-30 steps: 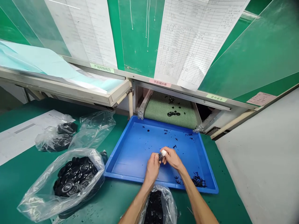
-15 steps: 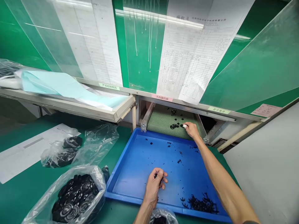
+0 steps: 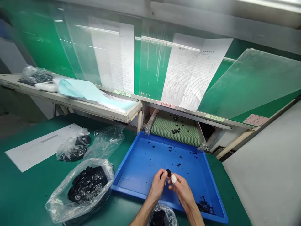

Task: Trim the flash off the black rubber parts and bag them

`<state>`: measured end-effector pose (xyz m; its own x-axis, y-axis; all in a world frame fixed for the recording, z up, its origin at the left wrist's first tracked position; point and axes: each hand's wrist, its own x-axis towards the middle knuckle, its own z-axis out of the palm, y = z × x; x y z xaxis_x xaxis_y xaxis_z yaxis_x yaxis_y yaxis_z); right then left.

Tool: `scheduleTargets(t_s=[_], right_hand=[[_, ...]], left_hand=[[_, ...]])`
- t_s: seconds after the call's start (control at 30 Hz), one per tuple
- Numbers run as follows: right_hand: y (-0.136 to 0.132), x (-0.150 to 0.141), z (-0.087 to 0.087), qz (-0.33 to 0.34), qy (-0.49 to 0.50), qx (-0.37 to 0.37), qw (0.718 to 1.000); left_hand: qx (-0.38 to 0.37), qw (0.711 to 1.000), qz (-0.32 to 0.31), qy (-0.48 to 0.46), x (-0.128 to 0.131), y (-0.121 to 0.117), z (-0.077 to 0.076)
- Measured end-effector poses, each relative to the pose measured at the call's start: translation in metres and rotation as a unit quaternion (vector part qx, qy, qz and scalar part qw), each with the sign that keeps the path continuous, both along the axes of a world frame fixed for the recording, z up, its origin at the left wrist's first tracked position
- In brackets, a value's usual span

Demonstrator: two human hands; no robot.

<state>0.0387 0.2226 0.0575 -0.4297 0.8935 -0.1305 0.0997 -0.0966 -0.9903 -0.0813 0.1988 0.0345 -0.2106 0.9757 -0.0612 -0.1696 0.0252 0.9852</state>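
Observation:
Over the front of a blue plastic tray [image 3: 138, 185], my left hand [image 3: 158, 184] pinches a small black rubber ring [image 3: 168, 172] at its fingertips. My right hand [image 3: 182, 190] sits close beside it, with a white taped fingertip [image 3: 173, 178] at the ring's lower edge. Whether that hand grips the ring I cannot tell. Black rubber trimmings [image 3: 204, 205] lie heaped in the tray's right front corner, and scattered bits dot its floor. A clear bag of black rubber parts [image 3: 160, 218] lies just below my wrists.
Left of the tray, a larger clear bag of ringed black parts [image 3: 87, 185] lies on the green table. A green mesh conveyor belt [image 3: 175, 133] carrying black parts feeds in behind the tray. Smaller bags and a paper sheet [image 3: 42, 147] lie further left.
My right hand has come back from the belt to the front of the tray and joined my left hand at the ring. The view has tilted upward.

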Motion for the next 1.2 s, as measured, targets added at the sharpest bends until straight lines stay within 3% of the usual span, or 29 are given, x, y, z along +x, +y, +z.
scheduleTargets(t_s=[0.13, 0.27, 0.37, 0.5, 0.6, 0.67, 0.83, 0.93, 1.0, 1.1, 1.2], right_hand=[[0.007, 0.014, 0.000, -0.078, -0.107, 0.095, 0.987], [0.011, 0.021, 0.003, -0.020, -0.140, 0.169, 0.975], [0.008, 0.017, 0.000, 0.013, -0.182, 0.234, 0.955], [0.018, 0.004, -0.007, 0.016, -0.231, 0.257, 0.938], [0.049, -0.004, 0.003, 0.046, -0.317, 0.325, 0.890], [0.083, -0.011, 0.021, 0.021, -0.360, 0.370, 0.856], [0.174, -0.038, 0.072, -0.060, -0.401, 0.400, 0.822], [0.208, -0.055, 0.091, -0.046, -0.404, 0.397, 0.823], [0.218, -0.060, 0.096, -0.031, -0.392, 0.392, 0.831], [0.210, -0.055, 0.096, -0.021, -0.357, 0.378, 0.854], [0.177, -0.042, 0.079, -0.001, -0.309, 0.332, 0.891]], left_hand=[[0.017, 0.997, -0.059, 0.051, 0.000, -0.004, 0.000], [-0.001, 0.995, -0.095, 0.039, -0.001, -0.006, -0.003], [-0.018, 0.996, -0.079, -0.019, 0.002, -0.005, -0.005], [-0.029, 0.995, -0.047, -0.086, 0.004, -0.001, -0.005], [-0.062, 0.988, -0.015, -0.140, -0.001, 0.001, -0.003], [-0.075, 0.982, 0.002, -0.171, -0.005, 0.001, 0.000], [-0.066, 0.966, 0.019, -0.249, -0.010, -0.001, 0.008], [-0.067, 0.962, 0.018, -0.264, -0.010, -0.002, 0.010], [-0.065, 0.962, 0.012, -0.265, -0.011, -0.003, 0.010], [-0.064, 0.955, 0.007, -0.289, -0.013, -0.003, 0.010], [-0.057, 0.955, 0.014, -0.291, -0.013, -0.001, 0.007]])
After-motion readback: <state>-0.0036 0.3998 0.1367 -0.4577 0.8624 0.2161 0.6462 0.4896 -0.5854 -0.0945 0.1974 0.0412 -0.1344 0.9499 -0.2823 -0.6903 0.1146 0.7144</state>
